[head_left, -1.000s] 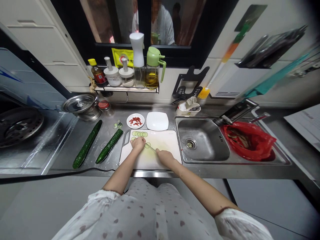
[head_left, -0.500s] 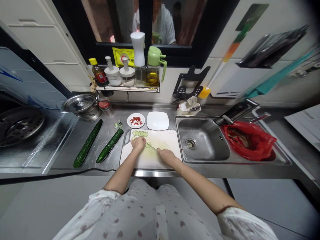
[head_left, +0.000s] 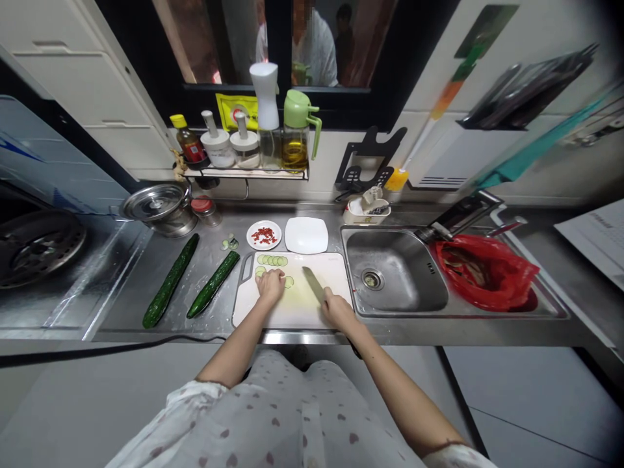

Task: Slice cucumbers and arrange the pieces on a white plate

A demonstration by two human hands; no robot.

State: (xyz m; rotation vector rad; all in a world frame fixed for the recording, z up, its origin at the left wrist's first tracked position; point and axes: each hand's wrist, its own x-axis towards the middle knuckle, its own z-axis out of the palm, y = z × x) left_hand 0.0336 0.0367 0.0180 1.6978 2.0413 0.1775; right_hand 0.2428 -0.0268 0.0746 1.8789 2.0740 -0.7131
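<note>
Metal knife (head_left: pixel 313 284), tip slanting away and left, right grip (head_left: pixel 338 310) closed on it, left grip (head_left: pixel 270 286) unclear

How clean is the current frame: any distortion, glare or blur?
Head view: wide-angle stretching toward the edges, dark top-right corner; bright glare along the counter edge below the cutting board; also head view: the teal item at right looks smeared, while the knife is fairly distinct.

Pale-green cucumber slices (head_left: pixel 277 260), white board (head_left: pixel 296 308)
</note>
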